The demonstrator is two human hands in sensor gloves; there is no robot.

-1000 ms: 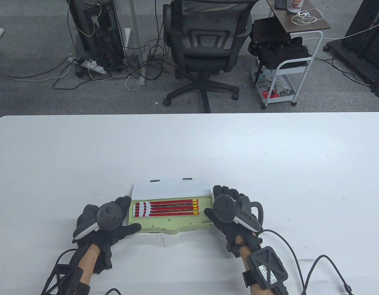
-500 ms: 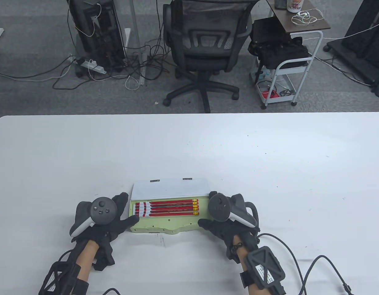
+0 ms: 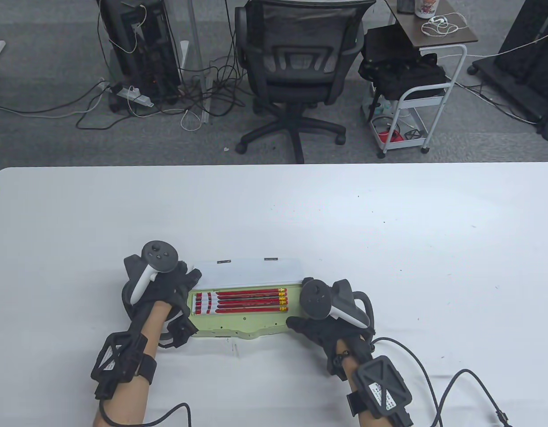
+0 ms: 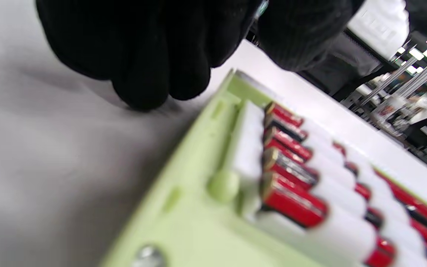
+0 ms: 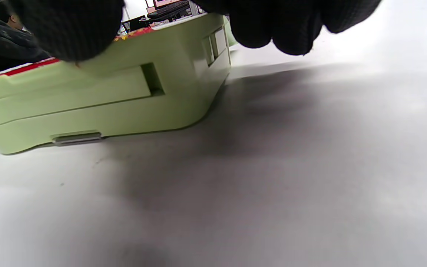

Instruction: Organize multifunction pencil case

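A: What is the case (image 3: 238, 327) made of?

B: Smooth pale green plastic, a long low box with rounded corners. The right wrist view shows a slot and a small grey latch along its front wall. Its white lid (image 3: 249, 272) stands open from the far edge. Five glossy red pencils (image 3: 247, 301) lie side by side in the tray, brass ferrules at 3 o'clock, white-banded ends at 9 o'clock.

A: And what is it sitting on?

B: A matte white surface (image 3: 389, 231), faintly speckled with small dark marks. The case lies near the surface's 6 o'clock edge, about midway across.

A: How much open room is there?

B: Broad bare stretches toward 12, 9 and 3 o'clock. Only a narrow strip lies between the case and the near edge, and the forearms and glove cables cross it.

A: The left hand (image 3: 160, 284)?

B: Black knit glove, at the case's 9 o'clock end, up by the lid's corner. In the left wrist view its fingers (image 4: 143, 74) are curled with the tips on the surface just beside the green wall; I cannot tell whether they touch the case or grip anything.

A: The right hand (image 3: 320, 311)?

B: At the 3 o'clock end. The thumb lies along the front corner; the right wrist view shows it against the green top edge, fingers (image 5: 291, 29) curled just past the end wall. Whether it is actually clamped on the case, I cannot tell.
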